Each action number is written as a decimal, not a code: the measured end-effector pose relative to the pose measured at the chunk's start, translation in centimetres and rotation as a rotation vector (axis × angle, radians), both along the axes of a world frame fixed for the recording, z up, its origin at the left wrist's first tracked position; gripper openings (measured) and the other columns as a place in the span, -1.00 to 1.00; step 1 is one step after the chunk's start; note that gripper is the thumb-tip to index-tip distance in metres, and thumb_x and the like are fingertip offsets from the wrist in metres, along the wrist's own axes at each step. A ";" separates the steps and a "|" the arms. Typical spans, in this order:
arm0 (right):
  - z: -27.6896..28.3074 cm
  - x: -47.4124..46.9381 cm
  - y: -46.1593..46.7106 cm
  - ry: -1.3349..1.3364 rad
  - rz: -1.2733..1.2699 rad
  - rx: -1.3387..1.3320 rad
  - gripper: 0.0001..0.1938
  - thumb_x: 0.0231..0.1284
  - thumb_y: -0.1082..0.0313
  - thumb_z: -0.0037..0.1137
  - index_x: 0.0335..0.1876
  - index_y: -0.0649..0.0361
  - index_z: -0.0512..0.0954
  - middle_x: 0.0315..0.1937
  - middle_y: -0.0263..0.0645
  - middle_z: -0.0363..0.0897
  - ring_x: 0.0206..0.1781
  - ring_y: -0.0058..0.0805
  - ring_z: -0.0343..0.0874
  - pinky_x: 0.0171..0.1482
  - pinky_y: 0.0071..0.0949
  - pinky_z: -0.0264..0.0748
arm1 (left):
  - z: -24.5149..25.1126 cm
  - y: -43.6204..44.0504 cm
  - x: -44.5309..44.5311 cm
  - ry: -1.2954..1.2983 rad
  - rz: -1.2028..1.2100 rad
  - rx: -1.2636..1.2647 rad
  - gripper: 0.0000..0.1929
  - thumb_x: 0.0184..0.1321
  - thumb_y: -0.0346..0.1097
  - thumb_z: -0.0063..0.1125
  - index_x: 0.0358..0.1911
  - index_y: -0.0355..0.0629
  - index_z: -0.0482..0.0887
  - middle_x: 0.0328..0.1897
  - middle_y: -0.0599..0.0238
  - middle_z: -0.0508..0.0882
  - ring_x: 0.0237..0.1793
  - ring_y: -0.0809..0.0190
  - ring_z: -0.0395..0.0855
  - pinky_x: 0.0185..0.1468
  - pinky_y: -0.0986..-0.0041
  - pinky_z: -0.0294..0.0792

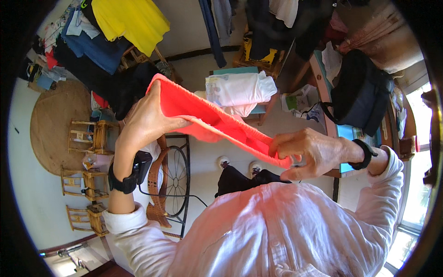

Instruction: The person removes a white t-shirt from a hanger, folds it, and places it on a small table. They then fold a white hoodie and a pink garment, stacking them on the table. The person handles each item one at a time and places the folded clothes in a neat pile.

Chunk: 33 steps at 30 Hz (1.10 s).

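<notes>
A bright coral-red garment with a gathered elastic waistband (pixel 221 121) is stretched between my two hands in mid-air, its opening facing up. My left hand (pixel 145 117) grips one end, the thumb on the near edge and the fingers partly hidden by the cloth. At the other, lower end my right hand (pixel 308 152) holds the band, fingertips inside the opening. Beyond the garment, folded white and pale pink clothes (pixel 238 88) lie on a small stool with a light blue top (pixel 256 110).
Clothes, including a yellow garment (pixel 129 22), hang at the back left. Small wooden chairs (pixel 93 138) and a round wooden board (pixel 52 124) stand left. A wicker chair (pixel 161 187) is near my left arm. A black bag (pixel 363 90) rests on the right-hand table.
</notes>
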State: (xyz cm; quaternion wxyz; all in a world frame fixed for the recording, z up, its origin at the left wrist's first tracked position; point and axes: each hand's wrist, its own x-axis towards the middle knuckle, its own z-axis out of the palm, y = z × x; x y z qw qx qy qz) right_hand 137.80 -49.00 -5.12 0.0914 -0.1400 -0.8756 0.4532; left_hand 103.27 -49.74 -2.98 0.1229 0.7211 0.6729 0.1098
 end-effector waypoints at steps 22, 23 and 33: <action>0.7 8.0 2.0 0.095 -0.469 1.034 -0.86 -0.07 0.52 0.18 -0.57 0.22 0.42 -0.39 -0.25 0.48 -0.53 -0.41 0.51 -0.45 -0.46 0.51 | -4.0 -0.6 3.9 0.226 0.283 0.361 -0.61 0.10 -0.25 0.28 -0.04 -0.26 0.53 -0.34 -0.16 0.69 -0.26 -0.18 0.70 -0.16 0.16 0.54; 0.8 8.0 1.8 0.105 -0.457 1.036 -0.86 -0.08 0.52 0.18 -0.57 0.23 0.42 -0.37 -0.24 0.48 -0.52 -0.41 0.51 -0.46 -0.46 0.51 | -4.7 -0.4 3.8 0.288 0.305 0.269 -0.65 0.12 -0.25 0.24 -0.07 -0.24 0.54 -0.37 -0.15 0.69 -0.27 -0.17 0.69 -0.19 0.14 0.53; -0.1 10.6 3.5 -0.106 -0.447 1.062 -0.80 -0.05 0.32 0.29 -0.54 0.24 0.50 -0.29 -0.26 0.48 -0.46 -0.40 0.53 -0.46 -0.44 0.51 | -6.3 -0.4 1.6 -0.062 0.092 -0.048 -0.78 0.10 -0.29 0.18 -0.41 -0.36 0.66 -0.56 0.02 0.64 -0.59 0.18 0.62 -0.45 0.33 0.39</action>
